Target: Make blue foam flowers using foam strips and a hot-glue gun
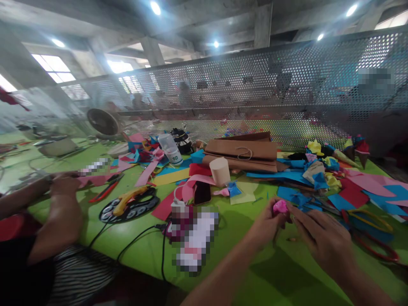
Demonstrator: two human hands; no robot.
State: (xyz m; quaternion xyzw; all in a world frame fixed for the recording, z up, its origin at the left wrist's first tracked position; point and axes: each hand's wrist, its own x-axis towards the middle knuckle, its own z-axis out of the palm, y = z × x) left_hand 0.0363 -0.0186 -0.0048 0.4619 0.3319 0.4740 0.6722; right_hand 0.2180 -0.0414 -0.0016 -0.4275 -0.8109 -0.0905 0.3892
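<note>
A small bright pink crumpled piece [280,207], which looks like paper or foil, is gripped between the thumb and fingers of my left hand [267,224], just above the green tabletop. From the right, my right hand [328,236] reaches to the same piece, its long fingers pressed together and the tips against its side. The right thumb is hidden. Beyond my hands lie blue paper scraps [298,197]. Close to my right hand are scissors with red and yellow handles [382,250].
Left of my arm lie a phone [197,242], a power strip [180,225] with cables, and a yellow hot-glue gun [132,199]. Brown paper sheets [242,153] and a cream cylinder [219,171] sit farther back. A co-worker's arm [60,212] rests at left. A perforated screen [223,97] stands behind.
</note>
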